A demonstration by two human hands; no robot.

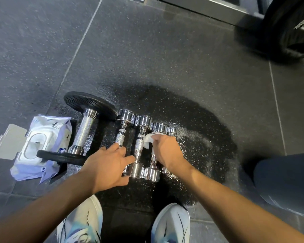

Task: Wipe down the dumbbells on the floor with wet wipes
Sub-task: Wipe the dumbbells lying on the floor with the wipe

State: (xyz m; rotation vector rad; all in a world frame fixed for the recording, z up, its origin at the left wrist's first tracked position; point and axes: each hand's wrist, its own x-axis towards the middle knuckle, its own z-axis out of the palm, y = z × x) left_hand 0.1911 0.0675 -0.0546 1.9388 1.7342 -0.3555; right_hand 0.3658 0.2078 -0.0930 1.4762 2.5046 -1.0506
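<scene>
Several chrome dumbbells [140, 142] lie side by side on the dark rubber floor. A larger dumbbell [84, 130] with black plates lies to their left. My right hand [167, 151] is closed on a crumpled white wet wipe [148, 140] and presses it on the handle of the third small dumbbell [159, 128]. My left hand [109, 165] rests with fingers spread on the near ends of the two leftmost small dumbbells. A purple wet wipe pack [40, 148] with its lid flipped open lies at the far left.
A big black weight plate [291, 27] leans at the top right beside a metal frame base [209, 7]. A grey padded object [284, 181] sits at the right edge. My two white shoes [170, 223] stand at the bottom. My shadow darkens the floor around the dumbbells.
</scene>
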